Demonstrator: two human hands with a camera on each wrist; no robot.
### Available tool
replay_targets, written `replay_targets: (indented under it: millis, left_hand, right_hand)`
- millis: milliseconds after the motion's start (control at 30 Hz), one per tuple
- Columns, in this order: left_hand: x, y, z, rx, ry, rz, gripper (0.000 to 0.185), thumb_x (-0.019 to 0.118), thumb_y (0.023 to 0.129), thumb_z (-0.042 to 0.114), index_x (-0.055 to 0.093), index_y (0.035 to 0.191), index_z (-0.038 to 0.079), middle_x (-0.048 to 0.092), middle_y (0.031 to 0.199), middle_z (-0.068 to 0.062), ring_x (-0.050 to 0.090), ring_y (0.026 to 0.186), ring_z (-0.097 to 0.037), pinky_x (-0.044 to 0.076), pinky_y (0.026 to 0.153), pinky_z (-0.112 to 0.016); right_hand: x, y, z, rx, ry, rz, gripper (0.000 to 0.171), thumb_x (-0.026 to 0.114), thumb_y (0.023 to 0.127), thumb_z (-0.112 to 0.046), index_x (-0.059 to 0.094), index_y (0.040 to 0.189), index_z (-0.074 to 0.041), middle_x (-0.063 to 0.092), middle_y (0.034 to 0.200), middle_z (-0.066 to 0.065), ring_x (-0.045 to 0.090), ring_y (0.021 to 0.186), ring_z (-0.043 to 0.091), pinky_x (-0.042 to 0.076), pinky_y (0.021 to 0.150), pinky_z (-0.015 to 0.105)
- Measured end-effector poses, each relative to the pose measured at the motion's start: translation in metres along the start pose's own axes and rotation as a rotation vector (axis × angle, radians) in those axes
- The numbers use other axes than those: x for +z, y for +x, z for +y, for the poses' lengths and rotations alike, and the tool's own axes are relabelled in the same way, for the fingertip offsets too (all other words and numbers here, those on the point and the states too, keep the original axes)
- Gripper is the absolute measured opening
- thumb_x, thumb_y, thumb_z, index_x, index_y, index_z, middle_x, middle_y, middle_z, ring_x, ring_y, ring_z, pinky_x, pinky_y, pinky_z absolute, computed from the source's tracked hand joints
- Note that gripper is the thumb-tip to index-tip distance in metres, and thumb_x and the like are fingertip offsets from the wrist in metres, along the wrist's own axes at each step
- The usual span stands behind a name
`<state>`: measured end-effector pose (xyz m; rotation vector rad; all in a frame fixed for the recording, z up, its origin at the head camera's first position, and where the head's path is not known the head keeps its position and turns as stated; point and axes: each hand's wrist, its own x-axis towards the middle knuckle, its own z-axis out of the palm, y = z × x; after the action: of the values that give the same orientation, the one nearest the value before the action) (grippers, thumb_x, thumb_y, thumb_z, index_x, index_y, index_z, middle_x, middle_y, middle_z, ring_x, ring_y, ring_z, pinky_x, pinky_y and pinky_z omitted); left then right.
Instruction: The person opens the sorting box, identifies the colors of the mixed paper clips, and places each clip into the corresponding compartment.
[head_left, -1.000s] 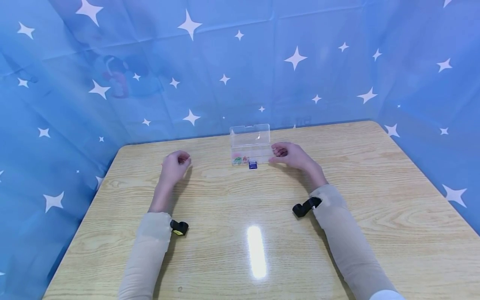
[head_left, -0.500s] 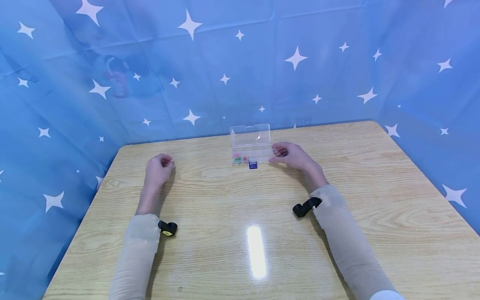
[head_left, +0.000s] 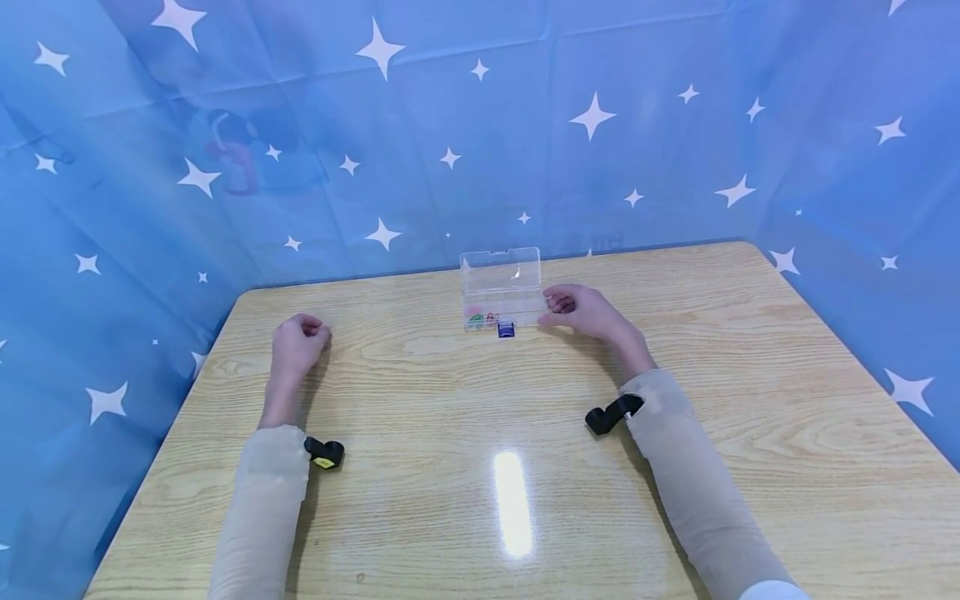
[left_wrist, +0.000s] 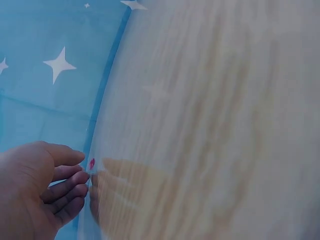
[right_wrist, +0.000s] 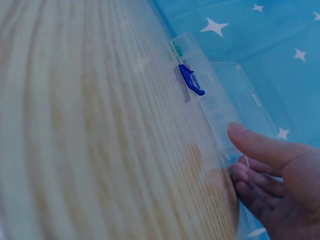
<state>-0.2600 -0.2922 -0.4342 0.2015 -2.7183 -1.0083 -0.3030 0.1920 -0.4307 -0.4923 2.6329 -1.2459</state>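
Note:
In the head view a clear plastic box (head_left: 517, 302) stands at the back of the table with its lid (head_left: 500, 269) raised. My right hand (head_left: 588, 312) holds the box's right end, thumb at the front corner and fingers at the side. A small dark blue plastic piece (right_wrist: 190, 80) with a hooked end leans at the box's front wall. Green (head_left: 476, 320) and red (head_left: 492, 318) small pieces lie in the box's left part. Well to the left, my left hand (head_left: 297, 346) is low over the table, fingers loosely bent, with a tiny red piece (left_wrist: 92, 163) just beyond its fingertips.
The light wood table (head_left: 420, 433) ends at a blue star-patterned cloth (head_left: 480, 125) behind and at both sides. A bright light reflection (head_left: 513, 504) shows on the table's front half. Black wrist cameras (head_left: 325, 452) sit on both sleeves.
My left hand has moved left and slightly nearer to me, away from the box. The right hand, the box and the blue piece have stayed in place.

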Motion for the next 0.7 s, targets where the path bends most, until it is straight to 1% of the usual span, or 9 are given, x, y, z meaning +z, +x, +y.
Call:
replay_targets:
  millis: [133,233,467,700]
  left_hand:
    - [-0.0004,0.0009,-0.0017,-0.031,0.009,-0.024,0.03,0.06,0.1,0.016,0.064,0.115,-0.01,0.064,0.107,-0.025,0.06,0.097,-0.036,0.05,0.084,-0.045]
    - [-0.0004,0.0014,-0.001,-0.039,0.025,-0.037,0.029,0.062,0.1,0.017,0.065,0.114,-0.009,0.063,0.105,-0.024,0.059,0.095,-0.035,0.049,0.082,-0.044]
    - [-0.0012,0.0018,0.0026,-0.02,0.075,-0.059,0.025,0.061,0.101,0.015,0.068,0.109,-0.009,0.065,0.1,-0.023,0.061,0.09,-0.035,0.051,0.078,-0.045]
    - [-0.0038,0.0021,0.0015,-0.008,0.102,-0.091,0.025,0.061,0.101,0.014,0.07,0.106,-0.009,0.066,0.099,-0.024,0.061,0.089,-0.035,0.051,0.078,-0.046]
  right_hand:
    - [-0.0001,0.0002,0.0006,-0.003,-0.003,-0.001,0.065,0.078,0.091,-0.027,0.051,0.144,0.001,0.062,0.123,0.016,0.058,0.113,0.03,0.046,0.103,0.044]
    - [0.0002,0.0007,0.0012,-0.007,-0.006,0.0,0.066,0.078,0.091,-0.027,0.051,0.144,0.001,0.062,0.123,0.016,0.058,0.114,0.03,0.046,0.103,0.044]
    - [0.0011,0.0011,0.001,0.004,0.005,0.0,0.065,0.078,0.091,-0.028,0.051,0.144,0.0,0.062,0.124,0.016,0.057,0.114,0.029,0.045,0.104,0.043]
    - [0.0004,0.0003,0.0003,0.004,-0.001,0.001,0.065,0.078,0.091,-0.027,0.051,0.144,0.0,0.062,0.123,0.016,0.057,0.114,0.03,0.045,0.103,0.044]
